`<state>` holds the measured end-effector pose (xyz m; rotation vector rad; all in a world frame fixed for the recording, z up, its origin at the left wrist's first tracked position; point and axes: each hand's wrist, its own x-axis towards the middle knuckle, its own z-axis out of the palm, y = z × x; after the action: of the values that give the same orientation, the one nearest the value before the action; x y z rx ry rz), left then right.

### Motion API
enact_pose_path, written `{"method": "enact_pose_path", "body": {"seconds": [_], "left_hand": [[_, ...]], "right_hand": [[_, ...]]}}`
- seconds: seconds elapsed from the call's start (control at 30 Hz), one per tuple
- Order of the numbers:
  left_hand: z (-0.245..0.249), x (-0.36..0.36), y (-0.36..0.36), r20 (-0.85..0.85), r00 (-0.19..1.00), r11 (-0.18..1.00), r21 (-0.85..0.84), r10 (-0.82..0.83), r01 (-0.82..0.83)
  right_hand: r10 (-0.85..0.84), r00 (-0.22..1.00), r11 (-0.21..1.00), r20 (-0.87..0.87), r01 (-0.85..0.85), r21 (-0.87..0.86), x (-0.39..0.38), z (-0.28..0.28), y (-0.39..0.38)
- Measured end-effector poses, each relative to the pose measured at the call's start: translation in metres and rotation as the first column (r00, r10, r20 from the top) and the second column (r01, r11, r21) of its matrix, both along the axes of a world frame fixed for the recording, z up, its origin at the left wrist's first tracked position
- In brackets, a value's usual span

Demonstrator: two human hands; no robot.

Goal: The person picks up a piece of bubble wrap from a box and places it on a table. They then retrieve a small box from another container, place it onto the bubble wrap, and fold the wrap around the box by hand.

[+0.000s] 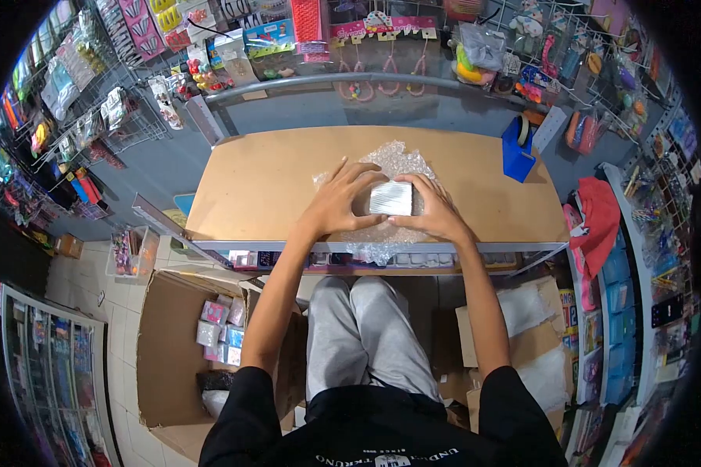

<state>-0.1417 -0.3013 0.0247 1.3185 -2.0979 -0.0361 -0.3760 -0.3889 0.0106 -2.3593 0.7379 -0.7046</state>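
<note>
A small white and silvery box (391, 198) with fine stripes is between my two hands, above a sheet of bubble wrap (401, 159) spread on the wooden table (265, 187). My left hand (346, 198) holds the box's left side, fingers curved above it and thumb at its lower edge. My right hand (432, 208) grips the right side, with its thumb and a finger at the corners. Part of the bubble wrap hangs over the table's front edge, and some of it is hidden under my hands.
A blue tape dispenser (518, 152) stands at the table's back right. On the floor at left, a large cardboard box (160, 350) holds small packets. Another open carton (553, 350) is at right. Racks of hanging goods surround the table.
</note>
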Motion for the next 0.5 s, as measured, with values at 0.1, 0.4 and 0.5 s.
{"method": "enact_pose_path", "body": {"seconds": [0.1,0.4,0.5], "left_hand": [[-0.010,-0.001,-0.004,-0.006,1.000,0.999,0.028,-0.027,0.028],[-0.014,-0.002,-0.006,-0.011,0.999,0.999,0.034,-0.039,0.039],[-0.011,-0.005,-0.002,-0.028,0.999,0.999,-0.007,-0.031,0.031]], "right_hand": [[-0.046,0.998,0.999,-0.032,0.045,-0.023,0.002,0.003,0.005],[-0.304,0.878,0.952,0.370,0.272,0.137,0.016,-0.035,-0.062],[-0.444,0.886,0.895,0.134,0.430,0.123,0.021,-0.040,-0.101]]}}
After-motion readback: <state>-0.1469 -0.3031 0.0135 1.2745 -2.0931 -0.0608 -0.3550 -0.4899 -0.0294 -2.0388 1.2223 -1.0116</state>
